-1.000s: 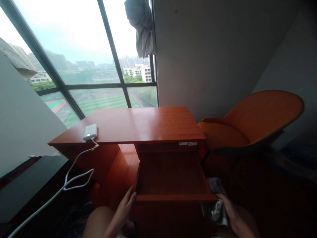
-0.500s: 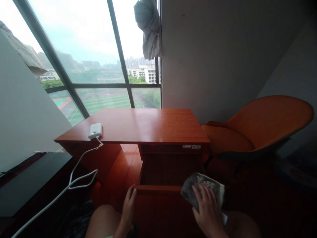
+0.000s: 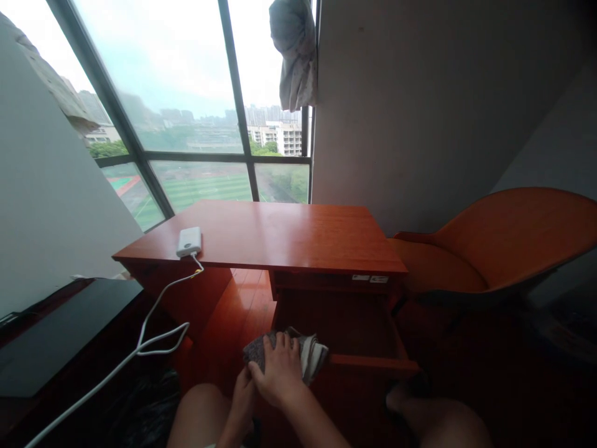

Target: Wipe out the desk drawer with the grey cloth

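A wooden drawer (image 3: 373, 362) is pulled out from under the reddish-brown desk (image 3: 280, 236). My right hand (image 3: 281, 367) holds a grey patterned cloth (image 3: 313, 356) and presses it over the left end of the drawer's front edge, fingers bent across the fabric. Just below and to the left, my left hand (image 3: 240, 398) grips the drawer's left front corner. Its fingertips are partly hidden by the cloth and my right hand. What shows of the drawer's inside is dark.
On the desk's left part lies a white power bank (image 3: 189, 240) with a white cable (image 3: 112, 370) running down leftward. An orange chair (image 3: 504, 242) stands to the right. A dark flat panel (image 3: 69, 336) is at left, beside a black plastic bag (image 3: 144, 404).
My right hand has carried the cloth leftward along the drawer's front edge, from its right part to its left end, close to my left hand. The view has shifted slightly.
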Demonstrator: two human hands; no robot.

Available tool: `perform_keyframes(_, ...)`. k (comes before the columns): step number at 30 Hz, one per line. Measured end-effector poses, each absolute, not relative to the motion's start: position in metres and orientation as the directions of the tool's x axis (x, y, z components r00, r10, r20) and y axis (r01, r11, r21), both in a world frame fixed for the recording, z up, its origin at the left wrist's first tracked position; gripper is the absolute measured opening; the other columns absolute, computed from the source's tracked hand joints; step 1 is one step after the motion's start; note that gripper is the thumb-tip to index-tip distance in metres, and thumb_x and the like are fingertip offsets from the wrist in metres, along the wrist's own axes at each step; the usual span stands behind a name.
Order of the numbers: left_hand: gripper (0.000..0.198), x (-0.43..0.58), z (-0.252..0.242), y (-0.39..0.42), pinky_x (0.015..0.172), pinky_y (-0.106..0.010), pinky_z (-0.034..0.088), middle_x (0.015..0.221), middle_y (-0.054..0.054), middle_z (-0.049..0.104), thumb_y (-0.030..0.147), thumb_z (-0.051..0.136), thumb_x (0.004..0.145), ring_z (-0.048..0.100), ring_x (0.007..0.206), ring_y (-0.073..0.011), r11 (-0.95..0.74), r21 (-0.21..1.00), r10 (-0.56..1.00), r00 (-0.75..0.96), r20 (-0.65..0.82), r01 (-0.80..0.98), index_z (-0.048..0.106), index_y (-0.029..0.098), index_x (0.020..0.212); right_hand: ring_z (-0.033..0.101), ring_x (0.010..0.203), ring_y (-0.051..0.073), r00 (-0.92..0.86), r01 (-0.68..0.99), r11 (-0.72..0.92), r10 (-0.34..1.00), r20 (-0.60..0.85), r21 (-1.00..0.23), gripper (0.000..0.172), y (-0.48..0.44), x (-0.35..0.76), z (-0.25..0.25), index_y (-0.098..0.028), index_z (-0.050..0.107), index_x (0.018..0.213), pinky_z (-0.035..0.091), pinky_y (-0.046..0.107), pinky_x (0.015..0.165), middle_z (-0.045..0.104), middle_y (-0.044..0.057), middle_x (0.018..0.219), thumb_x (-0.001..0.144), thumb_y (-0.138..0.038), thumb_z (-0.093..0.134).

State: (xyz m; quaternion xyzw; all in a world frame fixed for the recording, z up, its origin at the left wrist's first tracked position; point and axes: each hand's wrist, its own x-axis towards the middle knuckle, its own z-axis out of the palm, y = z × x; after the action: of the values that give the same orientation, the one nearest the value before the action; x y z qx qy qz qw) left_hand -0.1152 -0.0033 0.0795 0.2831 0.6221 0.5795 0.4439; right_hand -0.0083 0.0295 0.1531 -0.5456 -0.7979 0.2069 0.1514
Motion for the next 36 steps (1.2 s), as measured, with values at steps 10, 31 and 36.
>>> perform_keyframes(10, 0.046, -0.12, 0.077, 0.003, 0.096, -0.043, 0.049, 0.102, -0.008, 0.075, 0.048, 0.071, 0.061, 0.064, 0.107, -0.0328, 0.132, 0.991, 0.918, -0.378, -0.122, -0.001, 0.073, 0.017, 0.095, 0.055, 0.105, 0.031, -0.49, 0.797, 0.508, 0.86, 0.144, -0.327, 0.057, 0.037, 0.042, 0.138, -0.027, 0.041, 0.13, 0.045, 0.05, 0.093, 0.061, 0.012, 0.117, 0.076, -0.035, 0.057)
perform_keyframes(31, 0.051, -0.12, 0.077, 0.014, 0.102, -0.043, 0.042, 0.111, -0.009, 0.07, 0.058, 0.055, 0.075, 0.058, 0.115, -0.0319, 0.183, 0.966, 0.913, -0.395, -0.099, 0.182, 0.066, 0.018, 0.106, 0.029, 0.136, 0.04, 0.615, 0.759, -0.185, 0.518, 0.595, -0.624, 0.072, 0.017, 0.217, 0.073, -0.005, 0.028, 0.14, 0.03, 0.061, 0.108, 0.031, 0.029, 0.146, 0.081, -0.042, 0.049)
perform_keyframes(36, 0.054, -0.119, 0.076, 0.017, 0.102, -0.043, 0.042, 0.112, -0.01, 0.07, 0.059, 0.055, 0.075, 0.058, 0.115, -0.0323, 0.177, 0.967, 0.913, -0.396, -0.093, 0.181, 0.065, 0.017, 0.108, 0.034, 0.132, 0.043, 0.723, 0.678, -0.272, 0.416, 0.552, -0.683, 0.101, 0.034, 0.198, 0.09, -0.005, 0.02, 0.143, 0.031, 0.065, 0.105, 0.03, 0.032, 0.146, 0.067, -0.056, 0.063)
